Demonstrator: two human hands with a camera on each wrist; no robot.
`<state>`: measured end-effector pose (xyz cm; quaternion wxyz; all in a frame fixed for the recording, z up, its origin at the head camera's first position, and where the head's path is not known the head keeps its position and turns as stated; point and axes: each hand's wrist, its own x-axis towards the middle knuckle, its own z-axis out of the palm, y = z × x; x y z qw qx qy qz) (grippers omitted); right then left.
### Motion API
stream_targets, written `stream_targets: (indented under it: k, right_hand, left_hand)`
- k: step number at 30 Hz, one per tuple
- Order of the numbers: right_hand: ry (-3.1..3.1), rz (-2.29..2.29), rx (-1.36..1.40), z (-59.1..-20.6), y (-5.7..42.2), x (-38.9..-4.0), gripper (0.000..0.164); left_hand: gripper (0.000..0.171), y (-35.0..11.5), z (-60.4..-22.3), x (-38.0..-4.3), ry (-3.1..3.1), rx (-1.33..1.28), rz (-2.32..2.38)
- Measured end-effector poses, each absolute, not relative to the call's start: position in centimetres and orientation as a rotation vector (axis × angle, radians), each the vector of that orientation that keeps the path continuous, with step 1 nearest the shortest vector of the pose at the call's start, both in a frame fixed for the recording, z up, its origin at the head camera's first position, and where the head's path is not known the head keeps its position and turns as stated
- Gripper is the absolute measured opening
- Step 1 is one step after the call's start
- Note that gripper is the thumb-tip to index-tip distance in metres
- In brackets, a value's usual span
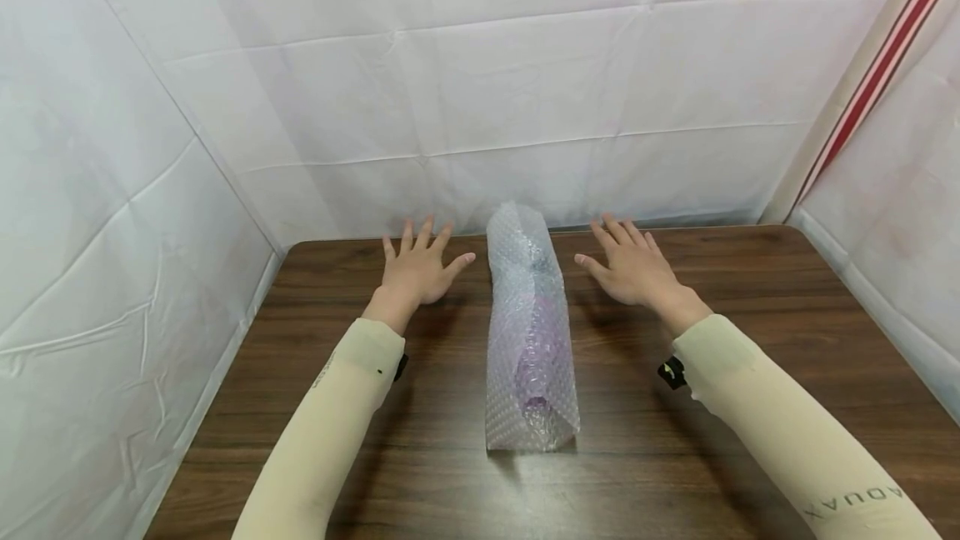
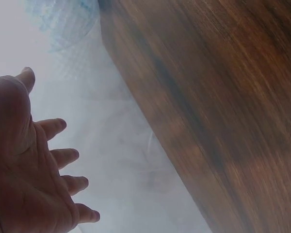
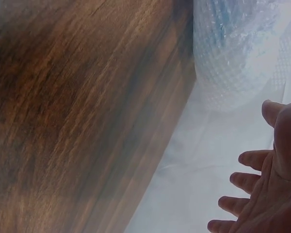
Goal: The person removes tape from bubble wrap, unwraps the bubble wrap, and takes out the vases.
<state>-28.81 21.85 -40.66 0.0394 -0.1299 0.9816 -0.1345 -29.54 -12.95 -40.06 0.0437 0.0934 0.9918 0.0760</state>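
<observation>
A long bundle of bubble wrap point(image 1: 525, 332) lies lengthwise on the table, its far end near the back edge. Something purple shows through its near half and something bluish through its far half; what is inside cannot be told. To the left of it, my left hand point(image 1: 420, 269) is spread with the fingers straight, apart from the wrap. On the other side my right hand point(image 1: 633, 269) is spread likewise, its thumb towards the bundle without touching it. Both wrist views show the palms, with the bubble wrap point(image 3: 237, 53) beyond the right thumb. Neither hand holds anything.
The dark wooden table point(image 1: 315, 440) ends at a back edge just beyond the bundle. White cloth point(image 1: 525, 82) hangs behind it and at both sides. A red-striped strip point(image 1: 873, 77) runs down the right back corner.
</observation>
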Motion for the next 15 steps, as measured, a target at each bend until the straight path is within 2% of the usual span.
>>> stream_targets:
  k: [15]
  right_hand:
    - [3.029,-0.45,-0.45,-41.1,22.1,-27.5,0.083]
  left_hand:
    - [0.082,-13.0,-39.7,-27.3,3.019,0.321,0.277]
